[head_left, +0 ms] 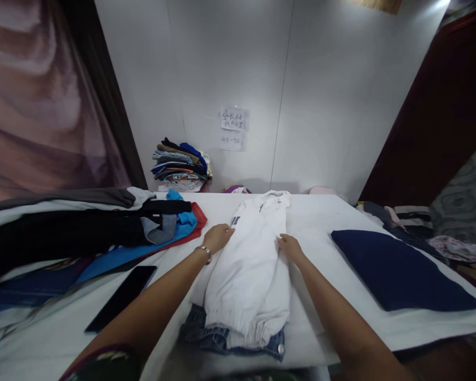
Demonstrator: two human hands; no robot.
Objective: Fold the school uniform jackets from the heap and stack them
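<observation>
A white long-sleeved jacket (250,264) lies folded into a narrow strip on the table, its collar pointing towards the wall. Dark letters show near its left edge, and gathered white cuffs lie at the near end. Blue denim (210,338) with a metal button sticks out from under the cuffs; I cannot tell whether it belongs to the jacket. My left hand (217,238), with a bracelet at the wrist, pinches the jacket's left edge beside the letters. On the opposite edge, my right hand (290,246) has its fingers closed on the white cloth.
Loose clothes (83,233) are heaped at the left, with a black phone (122,296) nearby. A folded navy garment (400,270) rests at the right of the white table (317,312). Against the wall stands a folded clothes stack (181,164); handwritten paper notes (235,119) hang above.
</observation>
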